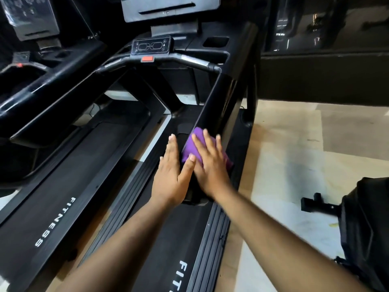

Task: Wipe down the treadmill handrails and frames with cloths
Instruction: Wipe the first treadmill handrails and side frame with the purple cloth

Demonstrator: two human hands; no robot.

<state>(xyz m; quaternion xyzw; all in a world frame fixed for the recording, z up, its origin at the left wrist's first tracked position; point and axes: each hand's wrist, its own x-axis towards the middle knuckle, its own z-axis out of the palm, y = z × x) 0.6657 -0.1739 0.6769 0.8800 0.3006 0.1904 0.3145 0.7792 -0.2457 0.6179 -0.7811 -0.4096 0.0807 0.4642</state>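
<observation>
A dim gym room with a pale floor holds two black treadmills side by side, each belt printed with white lettering, and a dark glossy wall behind them. The nearer treadmill runs away from the camera toward its console, which has a red stop button on the curved front bar below it. Its right handrail is a long black beam whose long axis runs from the console end down toward the person, slanting from upper right to lower centre. At the near, lower end of that handrail sits a purple cloth, bunched against the rail's inner face. The right hand lies flat on the cloth with fingers straight and slightly spread, pressing it to the rail; this grip is not curled round anything. The left hand is just beside it, palm down, fingers straight and together pointing up the rail, its thumb touching the lower edge of the cloth; this grip too is flat and apart, clamped on nothing. Both forearms reach in from the bottom of the view. A black bag stands on the floor at the right edge, well apart from the treadmill.
</observation>
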